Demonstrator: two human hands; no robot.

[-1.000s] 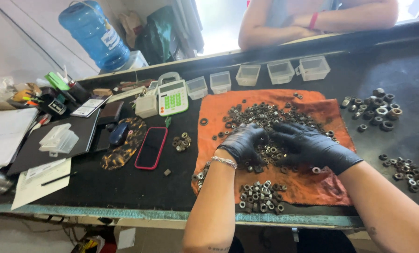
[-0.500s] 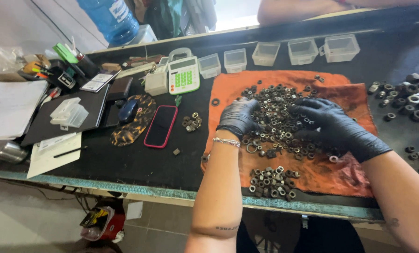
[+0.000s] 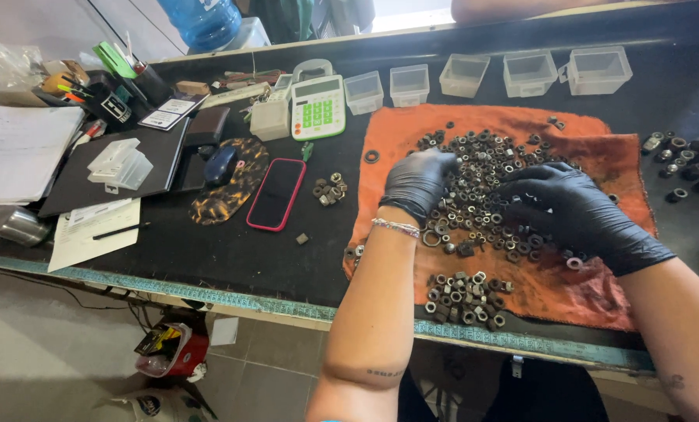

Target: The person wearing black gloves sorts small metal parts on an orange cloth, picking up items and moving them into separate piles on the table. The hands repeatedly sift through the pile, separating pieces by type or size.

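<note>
Both my hands wear black gloves and rest on a big scatter of dark metal nuts (image 3: 482,168) spread over an orange cloth (image 3: 599,148). My left hand (image 3: 416,181) lies palm down at the pile's left side, fingers curled into the nuts. My right hand (image 3: 572,207) covers the pile's right side, fingers spread toward the left hand. Whether either hand pinches a nut is hidden. A smaller sorted heap of nuts (image 3: 465,297) sits on the cloth near the table's front edge.
Several small clear plastic bins (image 3: 529,72) line the far side. More nuts (image 3: 689,160) lie at the right, a small cluster (image 3: 328,188) left of the cloth. A red-edged phone (image 3: 277,194), white calculator (image 3: 318,107), mouse (image 3: 222,164) and papers (image 3: 21,152) fill the left. Another person's arm (image 3: 521,6) shows at the top.
The view has tilted down and shifted, so the table looks closer. My hands stay on the pile of nuts, the right one spreading a little wider.
</note>
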